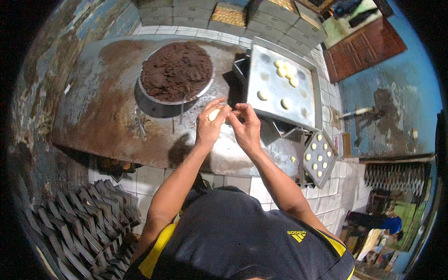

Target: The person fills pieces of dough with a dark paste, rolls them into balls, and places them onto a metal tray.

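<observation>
Over the table's near side, my left hand point(209, 124) is closed around a pale yellow dough ball point(213, 115), which shows between its fingers. Close against it, my right hand point(246, 127) has its fingers curled and pinched together, fingertips meeting those of the left. What lies between the right fingertips is too small to tell. Beyond my left hand stands a large round bowl point(144, 93) heaped with dark brown, crumbly filling point(176, 71); a thin-handled utensil point(182, 109) leans at its near rim. Right of my hands, a metal baking tray point(267, 70) carries several pale dough rounds point(286, 103).
The worn table point(102, 93) meets a peeling wall at left. A lower tray point(313, 169) of dough rounds sits at right. Stacked metal trays point(88, 228) stand lower left; grey boxes point(266, 29) line the back. A small tool point(141, 128) lies on the table. Another person point(391, 224) is far right.
</observation>
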